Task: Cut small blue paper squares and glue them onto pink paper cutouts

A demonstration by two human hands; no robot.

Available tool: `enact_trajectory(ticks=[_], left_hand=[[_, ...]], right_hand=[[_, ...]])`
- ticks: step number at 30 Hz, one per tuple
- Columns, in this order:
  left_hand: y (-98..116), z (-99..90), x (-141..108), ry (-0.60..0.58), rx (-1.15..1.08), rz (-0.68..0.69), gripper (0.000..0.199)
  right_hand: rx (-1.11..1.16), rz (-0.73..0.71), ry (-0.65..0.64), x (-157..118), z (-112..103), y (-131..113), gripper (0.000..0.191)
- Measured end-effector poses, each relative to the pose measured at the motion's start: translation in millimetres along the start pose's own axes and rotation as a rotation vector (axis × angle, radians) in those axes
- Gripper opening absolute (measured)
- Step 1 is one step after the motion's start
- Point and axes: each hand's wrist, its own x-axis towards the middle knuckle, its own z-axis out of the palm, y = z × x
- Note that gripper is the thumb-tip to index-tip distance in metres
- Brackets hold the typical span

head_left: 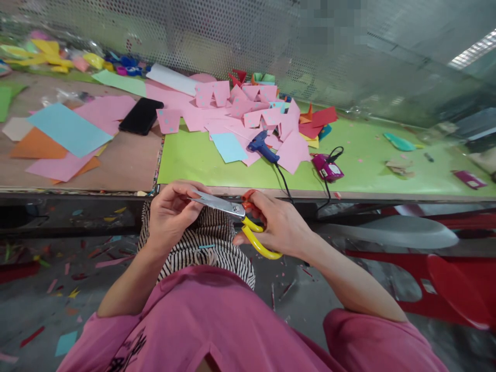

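Observation:
My right hand is wrapped around the handles of a pair of scissors with yellow and orange-red grips. Their metal blades point left, toward my left hand. The fingers of that hand are pinched together at the blade tips; whatever they hold, if anything, is too small or hidden to make out. Both hands are above my lap, just in front of the table edge. Beyond them on the table lie a blue glue gun, a light blue paper sheet and several folded pink paper pieces.
A black phone lies left of the pink paper. Coloured sheets are spread at the left. A magenta box with a black cord sits right of the glue gun. Paper scraps litter the floor, and a red stool stands at right.

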Motion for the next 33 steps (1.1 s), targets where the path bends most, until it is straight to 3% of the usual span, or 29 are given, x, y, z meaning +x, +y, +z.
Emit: enact_trajectory(ticks=[8,13,16,24,29,33], left_hand=[[-2,0.9,1,-0.048,-0.002,0.051,0.01],[2,4.5,0,-0.027,-0.026,-0.014,0.016],[7,6.9,2,0.011,-0.077,-0.104,0.018],[19,10.3,14,0.213,-0.331,-0.515,0.027],[18,11.5,14,0.226,-0.267,-0.527,0.026],[10,13.5,11,0.19,-0.153,-0.479,0.021]], right_hand=[[0.003,0.031,-0.026,-3,-1,-1,0.07],[0.045,0.049,-0.015,-2,0,-2,0.067],[0.156,0.082,-0.003,-2,-2,-3,0.066],[0.625,0.106,-0.071,-5,4,17,0.059],[0.731,0.133,-0.025,1,11,14,0.058],[0.934,0.204,0.121,15,17,-6,0.056]])
